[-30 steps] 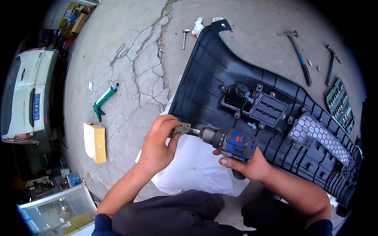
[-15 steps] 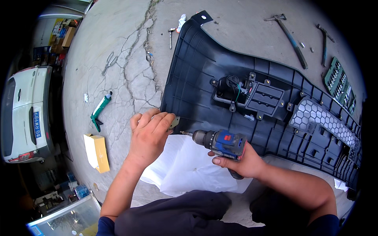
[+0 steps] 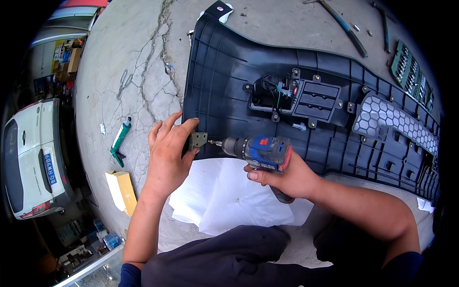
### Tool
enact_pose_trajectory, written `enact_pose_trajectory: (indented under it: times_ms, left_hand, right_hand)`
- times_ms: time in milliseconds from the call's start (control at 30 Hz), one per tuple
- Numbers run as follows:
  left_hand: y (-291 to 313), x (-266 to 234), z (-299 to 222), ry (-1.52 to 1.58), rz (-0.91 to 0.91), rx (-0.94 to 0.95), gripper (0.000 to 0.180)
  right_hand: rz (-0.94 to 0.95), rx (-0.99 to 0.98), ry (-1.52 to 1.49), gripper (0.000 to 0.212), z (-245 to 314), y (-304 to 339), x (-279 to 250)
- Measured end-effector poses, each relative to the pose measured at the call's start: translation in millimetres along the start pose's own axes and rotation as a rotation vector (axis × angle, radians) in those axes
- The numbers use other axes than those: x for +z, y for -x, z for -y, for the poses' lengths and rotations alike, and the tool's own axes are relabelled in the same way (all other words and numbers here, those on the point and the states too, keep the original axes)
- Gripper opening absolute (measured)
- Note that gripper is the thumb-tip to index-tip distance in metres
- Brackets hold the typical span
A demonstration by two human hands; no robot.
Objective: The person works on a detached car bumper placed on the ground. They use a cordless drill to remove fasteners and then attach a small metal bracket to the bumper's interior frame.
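Two items in hand at black panel (image 3: pixel 224 95): L hand (image 3: pixel 168 152) is pinching metal bracket (image 3: pixel 200 139) betw. thumb & fingers, over panel's near-left corner (contact w/ panel: can't tell); R hand (image 3: pixel 289 178) is wrapping round handle of cordless drill (image 3: pixel 267 149) at panel's near edge, bit (image 3: pixel 216 143) facing bracket, gap or touch unclear. Status, as judged: partway; box unit (image 3: pixel 316 106) is sitting in panel w/ brass-col. fittings at its tabs, so that part is looking done; bracket is being hand-held, so its fixing is looking unfinished; screws, if any: too small to tell. Surface: cracked concrete floor (image 3: pixel 107 67) is lying under panel; white sheet (image 3: pixel 224 196) is spreading at its near side. Room: caulking gun (image 3: pixel 120 139), scissors-like tool (image 3: pixel 123 88) & open yellow box (image 3: pixel 125 192) are lying L of panel; 2 hammers (image 3: pixel 343 28) are lying beyond its far edge, green socket set (image 3: pixel 411 76) by its far-right end; white car (image 3: pixel 36 158) is standing farther L.
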State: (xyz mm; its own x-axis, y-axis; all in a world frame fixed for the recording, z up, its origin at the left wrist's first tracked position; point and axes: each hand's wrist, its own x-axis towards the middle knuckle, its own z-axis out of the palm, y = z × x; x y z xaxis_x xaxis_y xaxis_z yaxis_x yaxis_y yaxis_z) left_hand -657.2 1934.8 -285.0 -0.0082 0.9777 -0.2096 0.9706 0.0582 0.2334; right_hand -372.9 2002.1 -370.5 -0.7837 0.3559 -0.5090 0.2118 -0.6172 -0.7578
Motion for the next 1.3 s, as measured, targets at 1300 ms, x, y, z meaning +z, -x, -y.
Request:
enact_pose_trajectory:
  times_ms: [1300]
  left_hand:
    - [-0.8, -2.8, 4.9, 0.239, 0.063, -0.102, 0.073]
  right_hand:
    - [-0.022, -0.077, 0.012, 0.041, -1.6, -24.0, 22.1]
